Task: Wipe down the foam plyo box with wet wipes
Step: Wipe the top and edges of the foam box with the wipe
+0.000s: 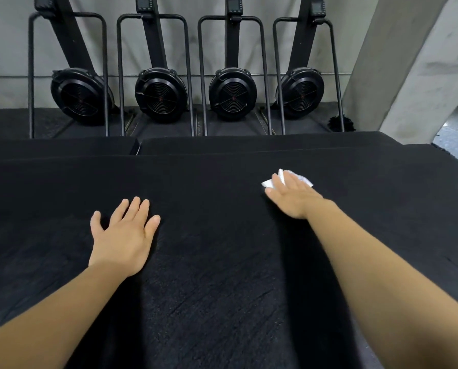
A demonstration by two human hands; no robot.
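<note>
At lower left of the frame, the left hand point(124, 235) lay flat on the black top of the foam box point(222, 275), fingers straight and slightly spread, holding nothing; it probably braced the body during the reach. Right of centre, the right hand point(293, 195) pressed the white wipe point(269, 183) against the same top with straight fingers, likely to keep the whole cloth in contact. Across the upper frame, four fan machines point(158, 91) stood against the wall.
</note>
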